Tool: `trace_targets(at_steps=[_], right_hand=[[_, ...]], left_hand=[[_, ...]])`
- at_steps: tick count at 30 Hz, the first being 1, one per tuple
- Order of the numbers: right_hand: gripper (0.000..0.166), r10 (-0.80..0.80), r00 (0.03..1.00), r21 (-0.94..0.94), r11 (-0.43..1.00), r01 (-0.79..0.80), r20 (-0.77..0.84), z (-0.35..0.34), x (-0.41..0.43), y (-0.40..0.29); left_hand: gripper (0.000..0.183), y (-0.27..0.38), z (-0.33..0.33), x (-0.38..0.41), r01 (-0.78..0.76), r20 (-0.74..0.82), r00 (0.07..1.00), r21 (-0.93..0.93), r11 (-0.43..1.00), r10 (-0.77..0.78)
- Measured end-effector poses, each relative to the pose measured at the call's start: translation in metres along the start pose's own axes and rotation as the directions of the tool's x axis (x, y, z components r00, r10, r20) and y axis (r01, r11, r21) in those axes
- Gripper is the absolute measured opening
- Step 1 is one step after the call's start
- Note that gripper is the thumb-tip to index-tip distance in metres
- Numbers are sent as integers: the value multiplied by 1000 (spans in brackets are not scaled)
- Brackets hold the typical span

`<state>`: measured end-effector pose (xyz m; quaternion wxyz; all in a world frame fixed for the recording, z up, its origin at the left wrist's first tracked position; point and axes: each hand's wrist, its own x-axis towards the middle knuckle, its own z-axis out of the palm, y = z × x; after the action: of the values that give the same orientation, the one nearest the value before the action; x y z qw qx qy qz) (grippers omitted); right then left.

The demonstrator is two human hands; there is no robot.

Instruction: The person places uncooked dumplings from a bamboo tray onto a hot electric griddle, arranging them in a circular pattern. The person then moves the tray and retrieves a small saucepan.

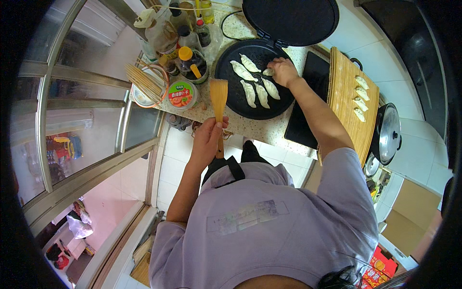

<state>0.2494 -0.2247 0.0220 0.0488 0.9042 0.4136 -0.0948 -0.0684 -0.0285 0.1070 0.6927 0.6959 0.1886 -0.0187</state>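
Note:
My left hand (210,137) grips the handle of a wooden spatula (218,95), its flat blade pointing up beside the pan. Over the right part of a black electric griddle pan (234,104), my right hand (283,71) has its fingers closed around a dumpling (268,72), most of which they hide. Several pale, uncooked-looking dumplings (249,93) lie on the black surface left of and below that hand. The pan's round lid (290,20) is raised on its hinge at the back.
On the right, a slatted bamboo board (346,104) bears several dumplings (361,93) in a row. It partly covers a black cooktop (306,108); a lidded pot (389,133) stands beyond. Left are sauce bottles (191,65), a round tub (182,94), and chopsticks (146,85) across a bowl (139,97).

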Motion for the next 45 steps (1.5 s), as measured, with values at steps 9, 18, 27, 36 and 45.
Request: trace_targets(at_steps=[9,18,27,36,45], right_hand=[[30,422,902,442,795,-415,88,6,28,-11],[28,434,891,438,832,-340,-133,-2,49,-42],[29,348,932,275,891,-362,99,-16,53,-74],[34,386,918,349,851,-393,93,-7,39,-68],[19,349,937,360,876,-319,-17,-82,-15,-30]], left_hand=[[28,-3,-3,0,-45,-79,996,-1,999,45],[28,3,-4,0,-7,-71,997,21,1000,8],[27,-2,-7,0,65,-13,998,-19,998,-65],[26,2,-9,3,54,17,998,73,996,-55],[25,-12,-1,15,-22,89,996,-32,999,25]])
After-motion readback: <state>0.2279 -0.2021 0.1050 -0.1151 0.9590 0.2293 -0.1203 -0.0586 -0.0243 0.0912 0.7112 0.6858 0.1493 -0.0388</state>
